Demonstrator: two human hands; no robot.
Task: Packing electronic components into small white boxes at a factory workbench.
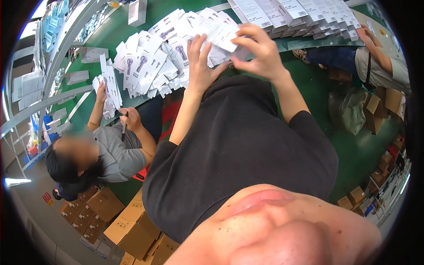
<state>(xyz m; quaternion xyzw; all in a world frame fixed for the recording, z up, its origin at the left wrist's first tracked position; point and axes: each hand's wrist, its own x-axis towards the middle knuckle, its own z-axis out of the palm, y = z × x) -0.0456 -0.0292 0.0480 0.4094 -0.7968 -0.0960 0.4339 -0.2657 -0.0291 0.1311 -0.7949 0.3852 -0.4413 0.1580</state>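
Over the near edge of the table, a white printed carton (219, 34) is tilted between my two hands. My right hand (264, 55) has its fingers curled against the carton's right end. From the left, my left hand (199, 66) has its fingers along the other side, thumb pointing right. Beneath and to the left spreads a loose heap of flat white cartons (148, 62) printed with a dark handheld device. My palms hide part of the carton's lower side.
Stacked white cartons (293, 15) fill the table's far right. At left, a seated co-worker (117, 148) holds flat cartons and a dark pen-like tool. Another person (380, 64) stands at right. Brown boxes (132, 225) lie behind at lower left; a grey-green bag (348, 110) is at right.
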